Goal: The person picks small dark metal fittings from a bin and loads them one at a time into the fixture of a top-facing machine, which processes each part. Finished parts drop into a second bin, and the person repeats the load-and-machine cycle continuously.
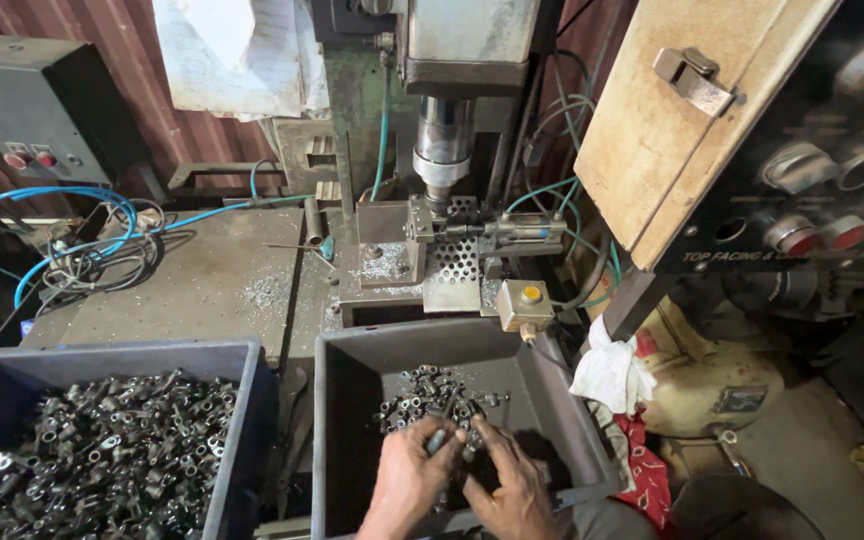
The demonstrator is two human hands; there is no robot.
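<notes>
Both hands work at six o'clock, inside the right grey bin (347, 420). The left hand (407, 470) is curled around a small metal fitting (439, 438), while the right hand (512, 475) has its fingers bent down among the loose metal parts (422, 390); whether it grips one, I cannot tell. Those parts lie heaped toward the bin's far wall, at twelve o'clock from the hands.

At nine o'clock from the hands stands a second grey bin (237, 420), filled nearly to the rim with similar dark fittings (112, 450). At three o'clock a white rag (610, 372) hangs above a red patterned cloth (644, 468).

A steel table (192, 280), dusted with metal shavings, carries coiled blue hose (62, 225) at its ten o'clock end. At twelve o'clock a drill press spindle (442, 145) stands over a perforated fixture (452, 255), with a small box with a yellow button (525, 303) beside it. A white sheet of paper (237, 50) hangs on the corrugated reddish wall. At two o'clock, a tan cabinet door (662, 110) stands open beside a black panel with red and green buttons (812, 200).
</notes>
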